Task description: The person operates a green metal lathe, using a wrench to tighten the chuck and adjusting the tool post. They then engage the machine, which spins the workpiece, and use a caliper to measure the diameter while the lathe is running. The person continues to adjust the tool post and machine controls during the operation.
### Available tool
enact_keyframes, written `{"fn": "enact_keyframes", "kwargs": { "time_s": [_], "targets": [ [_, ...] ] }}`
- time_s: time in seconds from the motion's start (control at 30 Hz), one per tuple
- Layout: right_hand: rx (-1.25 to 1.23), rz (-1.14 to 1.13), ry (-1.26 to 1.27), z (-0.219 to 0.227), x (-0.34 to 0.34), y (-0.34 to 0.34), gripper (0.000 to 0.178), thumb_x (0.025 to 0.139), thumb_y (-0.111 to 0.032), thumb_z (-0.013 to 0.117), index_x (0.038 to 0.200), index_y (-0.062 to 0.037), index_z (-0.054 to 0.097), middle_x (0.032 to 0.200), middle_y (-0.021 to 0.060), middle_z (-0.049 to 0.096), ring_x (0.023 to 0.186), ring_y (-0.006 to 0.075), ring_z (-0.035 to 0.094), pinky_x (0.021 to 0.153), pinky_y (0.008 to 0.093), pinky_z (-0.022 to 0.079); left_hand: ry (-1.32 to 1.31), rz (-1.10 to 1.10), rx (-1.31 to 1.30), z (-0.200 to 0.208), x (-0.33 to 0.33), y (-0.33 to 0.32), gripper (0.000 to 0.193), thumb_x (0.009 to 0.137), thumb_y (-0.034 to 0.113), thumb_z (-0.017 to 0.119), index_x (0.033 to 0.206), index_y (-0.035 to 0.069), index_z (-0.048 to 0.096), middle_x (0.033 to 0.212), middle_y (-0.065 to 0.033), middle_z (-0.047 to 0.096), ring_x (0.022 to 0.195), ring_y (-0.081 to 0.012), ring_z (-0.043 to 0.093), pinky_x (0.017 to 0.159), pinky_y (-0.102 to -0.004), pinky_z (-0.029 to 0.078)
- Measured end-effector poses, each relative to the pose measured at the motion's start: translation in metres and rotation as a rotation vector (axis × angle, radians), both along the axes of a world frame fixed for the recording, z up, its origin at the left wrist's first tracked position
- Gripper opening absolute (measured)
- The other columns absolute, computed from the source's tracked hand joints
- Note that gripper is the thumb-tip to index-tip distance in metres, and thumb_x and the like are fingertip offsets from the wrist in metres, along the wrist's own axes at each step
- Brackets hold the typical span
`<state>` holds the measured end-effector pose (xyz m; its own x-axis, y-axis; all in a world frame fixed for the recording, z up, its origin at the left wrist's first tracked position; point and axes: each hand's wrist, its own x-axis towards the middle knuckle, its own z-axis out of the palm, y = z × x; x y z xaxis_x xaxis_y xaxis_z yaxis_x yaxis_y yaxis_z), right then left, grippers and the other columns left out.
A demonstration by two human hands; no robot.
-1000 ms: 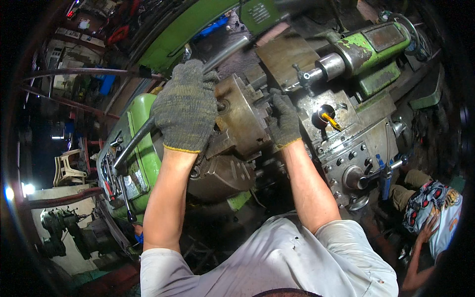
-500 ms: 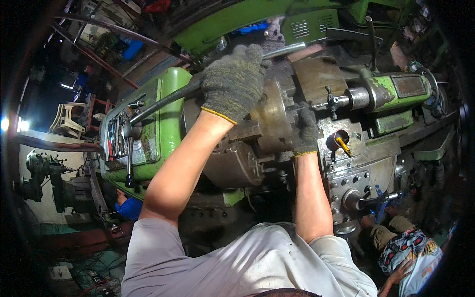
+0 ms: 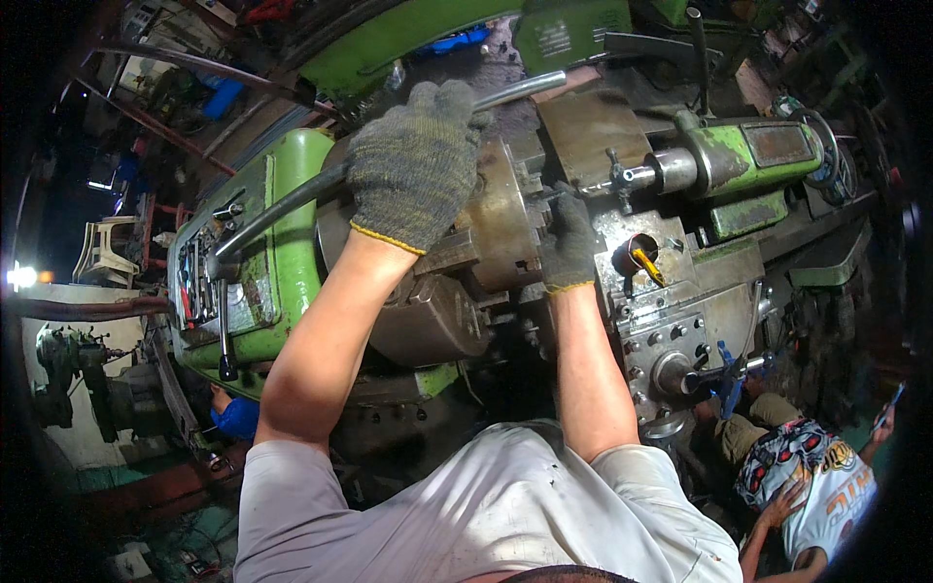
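Left hand [image 3: 413, 170], gloved, is wrapping around a long steel bar [image 3: 284, 213]; the fingertips are hiding behind the glove. Bar is lying slantwise across the chuck [image 3: 505, 214] and the green headstock [image 3: 301, 262], ahead of the person. Right hand [image 3: 568, 241], also gloved, is sitting at the chuck's front face; its fingertips are hiding, so can't tell whether it's pinching anything or just bracing.

Risks, my read: bar is sticking out on both sides of the fist, so a slip under load could be swinging a free end. Likely cause: knit glove sliding on smooth metal, or a poor seat at the chuck, which the left hand is blocking from view. Lower bar end is showing right by the black-knobbed lever [image 3: 224, 321]; a knock there is possible, can't tell if they're touching. Right hand is the more exposed one: any chuck rotation could be catching knit fabric or trapping fingers.

Around: tailstock [image 3: 719, 160] is standing to the right, its cross handle [image 3: 622, 178] pointing at the chuck and limiting room beside the right hand. Yellow item [image 3: 645, 260] is leaning in a round opening on the carriage [image 3: 714, 262]. Small tools [image 3: 197, 282] are lying on the headstock. Co-worker [image 3: 834, 486] is staying low at lower right, close to the machine.
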<state>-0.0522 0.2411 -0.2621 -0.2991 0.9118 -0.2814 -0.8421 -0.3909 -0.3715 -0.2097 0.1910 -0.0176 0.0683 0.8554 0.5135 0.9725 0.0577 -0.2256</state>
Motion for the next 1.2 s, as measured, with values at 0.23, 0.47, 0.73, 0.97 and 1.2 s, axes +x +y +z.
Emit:
{"fn": "enact_keyframes", "kwargs": {
  "time_s": [0.23, 0.47, 0.73, 0.97, 1.2],
  "targets": [
    [0.034, 0.029, 0.014, 0.012, 0.000, -0.003, 0.031, 0.101, -0.017, 0.066, 0.131, -0.0069, 0.066, 0.121, 0.0052, 0.071, 0.110, 0.0176, 0.066, 0.097, 0.0351, 0.054, -0.018, -0.051, 0.025, -0.004, -0.001, -0.005, 0.032, 0.087, 0.030, 0.069, 0.111, 0.010, 0.063, 0.095, -0.0126, 0.062, 0.075, -0.0322, 0.068, 0.065, -0.0473, 0.053],
    [0.049, 0.022, 0.008, 0.003, 0.002, -0.002, 0.034, 0.099, -0.018, 0.069, 0.131, -0.0065, 0.065, 0.118, 0.0041, 0.071, 0.108, 0.0177, 0.066, 0.095, 0.0346, 0.055, -0.306, -0.404, -0.130, 0.012, -0.025, 0.003, 0.036, 0.090, 0.042, 0.068, 0.101, 0.008, 0.070, 0.100, -0.0139, 0.069, 0.093, -0.0358, 0.066, 0.083, -0.0472, 0.052],
    [0.083, 0.033, 0.120, 0.006, -0.002, -0.004, 0.032, 0.098, -0.018, 0.071, 0.128, -0.0093, 0.066, 0.115, 0.0039, 0.071, 0.108, 0.0166, 0.066, 0.094, 0.0339, 0.056, -0.240, -0.422, -0.390, 0.043, -0.009, 0.000, 0.055, 0.102, 0.040, 0.056, 0.148, 0.010, 0.053, 0.154, -0.0252, 0.046, 0.145, -0.0430, 0.041, 0.123, -0.0448, 0.033],
    [0.020, 0.029, 0.127, 0.012, 0.000, -0.004, 0.023, 0.098, -0.018, 0.071, 0.120, -0.0123, 0.067, 0.110, 0.0014, 0.070, 0.101, 0.0151, 0.066, 0.086, 0.0320, 0.055, -0.124, 0.020, -0.314, 0.039, 0.026, -0.016, 0.063, 0.101, 0.048, 0.058, 0.148, 0.007, 0.051, 0.125, -0.0231, 0.068, 0.096, -0.0419, 0.072, 0.082, -0.0492, 0.058],
    [0.040, 0.110, 0.128, 0.005, 0.004, -0.001, 0.026, 0.097, -0.017, 0.072, 0.121, -0.0110, 0.067, 0.110, 0.0029, 0.070, 0.099, 0.0161, 0.066, 0.085, 0.0326, 0.055, -0.138, -0.185, -0.069, 0.020, 0.000, -0.003, 0.035, 0.085, 0.038, 0.073, 0.106, 0.010, 0.076, 0.099, -0.0159, 0.074, 0.092, -0.0380, 0.069, 0.083, -0.0463, 0.054]
  ]
}}
